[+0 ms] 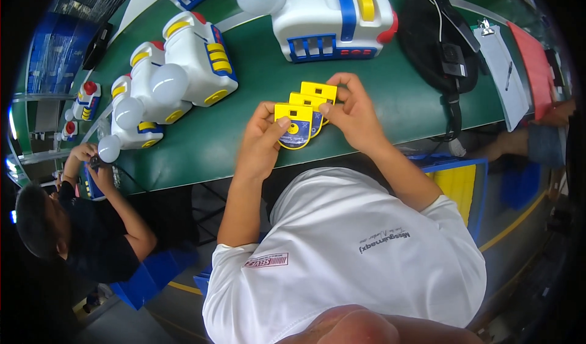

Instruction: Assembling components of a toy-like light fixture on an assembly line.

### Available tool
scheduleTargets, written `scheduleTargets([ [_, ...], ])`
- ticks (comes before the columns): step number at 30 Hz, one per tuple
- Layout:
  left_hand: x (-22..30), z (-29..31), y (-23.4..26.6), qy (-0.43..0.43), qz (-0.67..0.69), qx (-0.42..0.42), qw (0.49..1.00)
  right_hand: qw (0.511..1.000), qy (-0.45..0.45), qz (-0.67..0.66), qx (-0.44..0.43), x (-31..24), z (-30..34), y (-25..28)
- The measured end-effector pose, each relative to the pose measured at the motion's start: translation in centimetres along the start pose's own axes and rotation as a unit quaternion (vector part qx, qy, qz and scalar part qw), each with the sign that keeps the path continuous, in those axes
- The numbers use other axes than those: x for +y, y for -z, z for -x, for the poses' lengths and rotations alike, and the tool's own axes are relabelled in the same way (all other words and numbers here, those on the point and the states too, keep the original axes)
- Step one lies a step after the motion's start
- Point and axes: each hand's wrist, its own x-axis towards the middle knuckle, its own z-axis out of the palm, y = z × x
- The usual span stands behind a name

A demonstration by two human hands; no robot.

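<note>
Table (256, 63): green, white toys (311, 17) along its left and far sides.
Yellow cards (305, 112): three, fanned apart above the near part — spread done, none laid down.
Left hand (259, 139): thumb and fingers pinching the left card.
Right hand (355, 121): pinching the other two.
Blue bin (481, 203): near right, yellow contents (456, 191) — too poorly seen to name.

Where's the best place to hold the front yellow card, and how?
Probably the left edge of the front yellow card, coming from the left: thumb on the printed face, fingers behind. It looks flat, and its right side overlaps the middle card, leaving the left side freer. The left hand has its thumb near there.
</note>
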Motion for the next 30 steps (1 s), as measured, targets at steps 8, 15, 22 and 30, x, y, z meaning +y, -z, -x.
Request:
scheduleTargets([
  [8, -1.6, 0.4, -0.4, -0.140, -0.174, 0.065, 0.973, 0.994, -0.011, 0.079, -0.073, 1.6, 1.8, -1.5],
  [15, -2.3, -0.4, -2.2, -0.309, -0.628, 0.211, 0.682, 0.930, 0.158, 0.333, -0.017, 1.6, 3.3, -1.0],
  [22, -1.6, 1.5, -2.0, -0.139, -0.216, 0.087, 0.962, 0.911, 0.146, 0.385, -0.037, 1.3, 3.9, -2.8],
  [30, 1.0, -2.7, 1.7, -0.158, -0.300, 0.088, 0.937, 0.836, 0.203, 0.510, -0.025, 0.4, 2.0, -0.2],
])
